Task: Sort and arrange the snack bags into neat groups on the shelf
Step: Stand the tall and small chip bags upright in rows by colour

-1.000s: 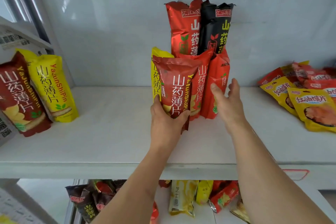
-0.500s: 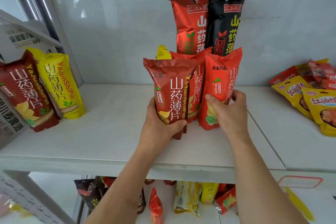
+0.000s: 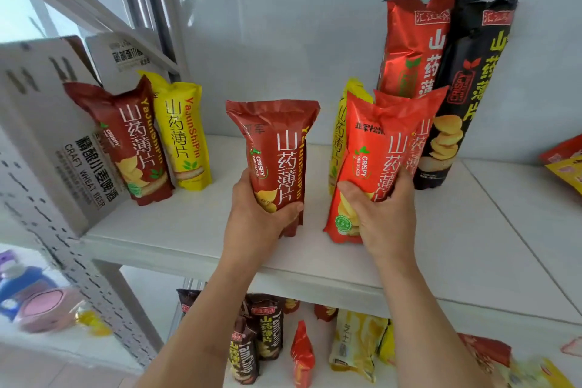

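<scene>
Head view: two bags in hand

We see our left hand (image 3: 258, 217) wrapped around a dark red bag (image 3: 277, 154), upright on the shelf (image 3: 176, 230); our right hand (image 3: 382, 214) clasps an orange bag (image 3: 368, 161) beside it

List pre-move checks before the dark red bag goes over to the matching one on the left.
1. Left hand grip on the dark red bag: fingers wrap its lower part, ok.
2. Bag clear of the centre cluster: open gap to the orange-red bag, ok.
3. Right hand steadying the orange-red bag: ok.
4. Matching bag at the target: dark red bag on the left leans beside a yellow bag, ok.
5. Free slot next to the match: yellow bag sits on its right side, not ok.
6. Held bag resting on the shelf or lifted: cannot tell.
</scene>
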A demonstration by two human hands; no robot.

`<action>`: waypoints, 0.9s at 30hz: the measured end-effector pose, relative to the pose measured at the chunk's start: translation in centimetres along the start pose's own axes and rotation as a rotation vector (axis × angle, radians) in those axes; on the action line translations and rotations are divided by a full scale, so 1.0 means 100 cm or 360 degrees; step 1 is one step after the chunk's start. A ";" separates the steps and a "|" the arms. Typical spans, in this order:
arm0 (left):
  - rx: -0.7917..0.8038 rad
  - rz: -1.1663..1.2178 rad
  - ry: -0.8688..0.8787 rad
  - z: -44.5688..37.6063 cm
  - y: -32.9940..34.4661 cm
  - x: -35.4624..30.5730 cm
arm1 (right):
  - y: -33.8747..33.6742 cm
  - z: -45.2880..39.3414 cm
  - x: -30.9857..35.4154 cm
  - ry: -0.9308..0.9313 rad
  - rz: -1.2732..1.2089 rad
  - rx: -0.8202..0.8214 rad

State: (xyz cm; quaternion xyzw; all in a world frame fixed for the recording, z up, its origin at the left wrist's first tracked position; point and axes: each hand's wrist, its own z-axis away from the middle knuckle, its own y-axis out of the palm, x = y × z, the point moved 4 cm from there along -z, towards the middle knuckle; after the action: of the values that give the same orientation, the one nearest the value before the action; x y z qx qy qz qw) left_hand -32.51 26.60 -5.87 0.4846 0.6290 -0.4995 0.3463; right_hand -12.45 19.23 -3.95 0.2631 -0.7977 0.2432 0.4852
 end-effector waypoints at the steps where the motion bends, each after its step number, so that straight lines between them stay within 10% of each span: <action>1: -0.0039 -0.0022 -0.0009 -0.004 -0.011 0.005 | 0.010 0.003 0.003 -0.0020 -0.0015 0.0021; 27: -0.0586 -0.0406 -0.0018 -0.053 -0.209 0.079 | 0.258 0.029 0.057 -0.0151 -0.0044 0.0393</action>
State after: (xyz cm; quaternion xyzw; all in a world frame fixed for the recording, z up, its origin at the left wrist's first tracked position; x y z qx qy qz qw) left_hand -54.51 33.17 -5.66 0.3269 0.7639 -0.4186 0.3666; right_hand -33.45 35.44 -3.46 0.3429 -0.7800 0.3201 0.4141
